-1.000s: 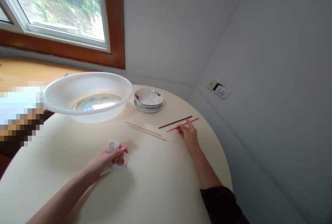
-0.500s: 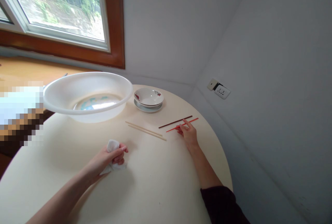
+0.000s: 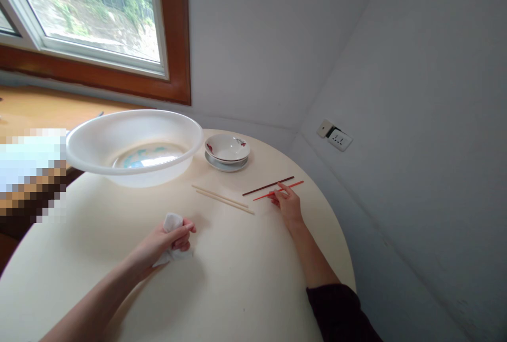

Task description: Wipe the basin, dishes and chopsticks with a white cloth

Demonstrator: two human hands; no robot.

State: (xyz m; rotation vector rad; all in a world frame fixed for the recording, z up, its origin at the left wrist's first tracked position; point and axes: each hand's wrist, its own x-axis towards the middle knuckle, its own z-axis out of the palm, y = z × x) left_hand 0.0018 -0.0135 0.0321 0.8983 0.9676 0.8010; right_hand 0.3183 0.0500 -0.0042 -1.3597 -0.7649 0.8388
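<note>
A crumpled white tissue (image 3: 172, 221) is wrapped in my left hand (image 3: 178, 234), whose fingers are curled closed above the table. On the right, my right hand (image 3: 288, 205) pinches a red chopstick (image 3: 296, 184) near its middle, with the index finger laid over it. Just beyond lies a dark brown chopstick (image 3: 259, 189), nearly parallel to the red one. Two pale wooden chopsticks (image 3: 225, 201) rest side by side between my hands, touched by neither.
A large translucent white basin (image 3: 134, 172) stands at the back left of the round cream table (image 3: 237, 289). Beside it, a flowered bowl (image 3: 227, 150) sits on a plate (image 3: 226, 165). Walls meet behind the table, with a socket (image 3: 339, 140) on the right one.
My right index finger has moved slightly left on the red chopstick, which has turned a very little. My left hand and the tissue stay in place.
</note>
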